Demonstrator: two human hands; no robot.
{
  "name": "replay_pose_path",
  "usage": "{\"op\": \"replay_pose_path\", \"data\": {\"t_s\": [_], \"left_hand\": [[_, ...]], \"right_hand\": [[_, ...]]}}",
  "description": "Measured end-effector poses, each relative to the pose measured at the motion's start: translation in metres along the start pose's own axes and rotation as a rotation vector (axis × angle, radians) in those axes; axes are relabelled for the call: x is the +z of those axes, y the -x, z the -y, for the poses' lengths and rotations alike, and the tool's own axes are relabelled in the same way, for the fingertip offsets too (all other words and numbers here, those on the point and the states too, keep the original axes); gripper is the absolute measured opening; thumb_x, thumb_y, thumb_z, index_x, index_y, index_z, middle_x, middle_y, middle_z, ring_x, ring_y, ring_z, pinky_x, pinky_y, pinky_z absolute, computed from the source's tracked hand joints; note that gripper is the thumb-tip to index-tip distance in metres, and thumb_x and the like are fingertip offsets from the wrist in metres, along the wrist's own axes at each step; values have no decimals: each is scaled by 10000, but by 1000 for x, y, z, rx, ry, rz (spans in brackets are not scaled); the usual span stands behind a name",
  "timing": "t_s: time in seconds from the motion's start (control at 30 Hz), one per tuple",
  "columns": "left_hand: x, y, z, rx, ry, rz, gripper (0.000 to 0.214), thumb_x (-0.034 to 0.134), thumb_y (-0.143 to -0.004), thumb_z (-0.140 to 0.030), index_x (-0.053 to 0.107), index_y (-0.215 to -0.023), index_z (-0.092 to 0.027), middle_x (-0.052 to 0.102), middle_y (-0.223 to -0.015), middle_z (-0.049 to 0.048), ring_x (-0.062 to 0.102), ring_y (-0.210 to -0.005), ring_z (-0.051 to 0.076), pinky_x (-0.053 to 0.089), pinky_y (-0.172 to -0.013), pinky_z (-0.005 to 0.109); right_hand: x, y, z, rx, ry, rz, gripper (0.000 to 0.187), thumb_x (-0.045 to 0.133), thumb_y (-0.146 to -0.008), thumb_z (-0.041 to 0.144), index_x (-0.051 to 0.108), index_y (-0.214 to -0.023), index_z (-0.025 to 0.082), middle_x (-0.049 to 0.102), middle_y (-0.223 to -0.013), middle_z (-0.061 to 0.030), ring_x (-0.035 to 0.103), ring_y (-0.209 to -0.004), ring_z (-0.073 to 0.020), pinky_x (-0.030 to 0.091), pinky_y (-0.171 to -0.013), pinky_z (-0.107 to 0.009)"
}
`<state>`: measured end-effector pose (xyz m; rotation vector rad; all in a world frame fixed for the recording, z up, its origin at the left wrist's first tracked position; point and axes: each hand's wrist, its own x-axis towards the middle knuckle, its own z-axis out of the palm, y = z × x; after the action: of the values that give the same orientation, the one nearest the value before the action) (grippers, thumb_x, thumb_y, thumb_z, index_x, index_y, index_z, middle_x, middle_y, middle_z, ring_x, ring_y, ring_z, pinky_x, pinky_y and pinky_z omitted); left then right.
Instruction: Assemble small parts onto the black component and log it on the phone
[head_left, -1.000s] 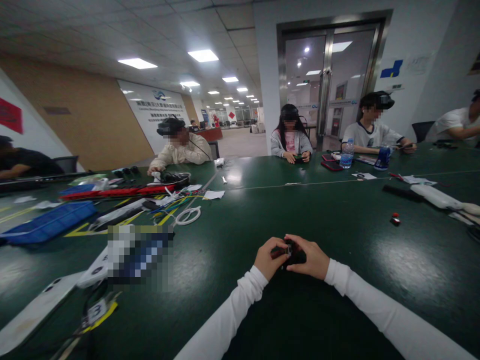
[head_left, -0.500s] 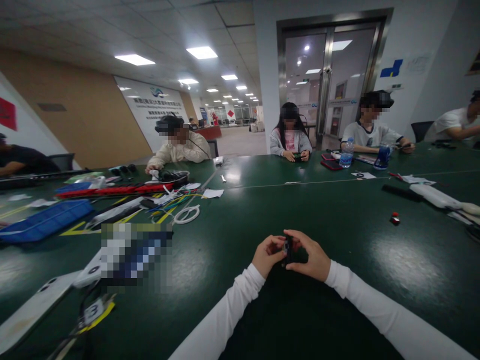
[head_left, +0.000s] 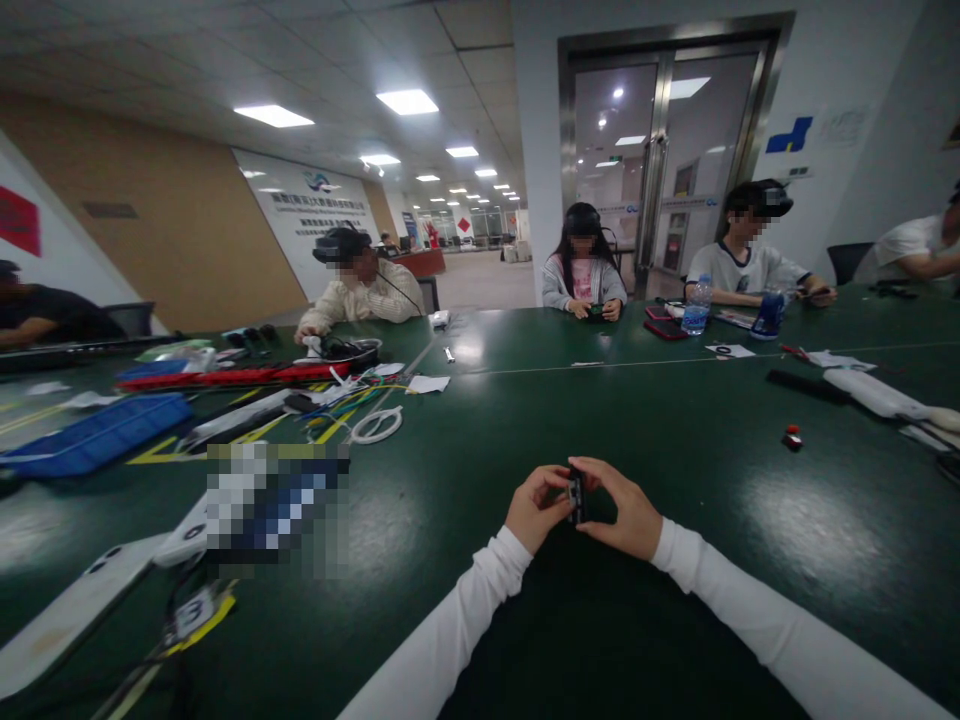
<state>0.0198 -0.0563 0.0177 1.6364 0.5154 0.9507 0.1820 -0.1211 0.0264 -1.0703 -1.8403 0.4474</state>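
Note:
A small dark, flat block-like part [head_left: 576,494] stands upright between my two hands, above the green table; its exact kind is too small to make out. My left hand [head_left: 538,507] pinches it from the left, thumb and fingers on its side. My right hand [head_left: 627,510] grips its top and bottom ends, with the thumb low and the index finger high, leaving a gap between palm and part. White sleeves cover both forearms.
The green table [head_left: 480,440] carries a small red-and-black item [head_left: 792,437] to the right. To the left lie a coiled white cable [head_left: 377,426], a blue tray [head_left: 101,436] and a white jointed arm [head_left: 90,605]. Several people sit around the table; a water bottle [head_left: 697,308] stands across.
The dark part is turned slightly, showing more of its lighter face. Both hands keep nearly the same hold and place; the camera view has shifted a little.

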Motion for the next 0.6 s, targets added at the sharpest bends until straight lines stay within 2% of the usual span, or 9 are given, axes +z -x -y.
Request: {"op": "replay_pose_path", "data": {"t_s": [0.13,0.3,0.43,0.6], "left_hand": [[5,5,-8,55,-277,-57,168,572,-660,-150,535,-822,-174,416,-1065,76,452,-1000,192,469,-725,327],[10,8,-16,150,-521,-46,202,540,-642,-84,552,-813,-191,414,-1068,66,428,-1015,194,455,-753,329],[10,8,-19,181,-595,-27,236,527,-628,-60,546,-823,-191,418,-1066,68,410,-1035,203,419,-814,354],[9,7,-21,216,-607,21,397,545,-619,-80,484,-992,-201,405,-1105,82,384,-1066,221,378,-856,397]], "right_hand": [[2,-1,-3,85,-77,34,716,641,-596,160,296,-1216,254,424,-1185,-61,511,-962,-197,413,-859,-371],[5,-1,-7,97,-120,51,755,673,-541,115,312,-1192,240,385,-1202,-68,457,-1043,-220,395,-880,-377],[7,-1,-5,109,-167,58,767,678,-538,106,299,-1192,236,358,-1209,-76,430,-1079,-231,385,-893,-384],[7,-1,-4,127,-212,22,725,676,-550,116,319,-1172,226,348,-1201,-82,411,-1095,-243,368,-907,-400]]}}
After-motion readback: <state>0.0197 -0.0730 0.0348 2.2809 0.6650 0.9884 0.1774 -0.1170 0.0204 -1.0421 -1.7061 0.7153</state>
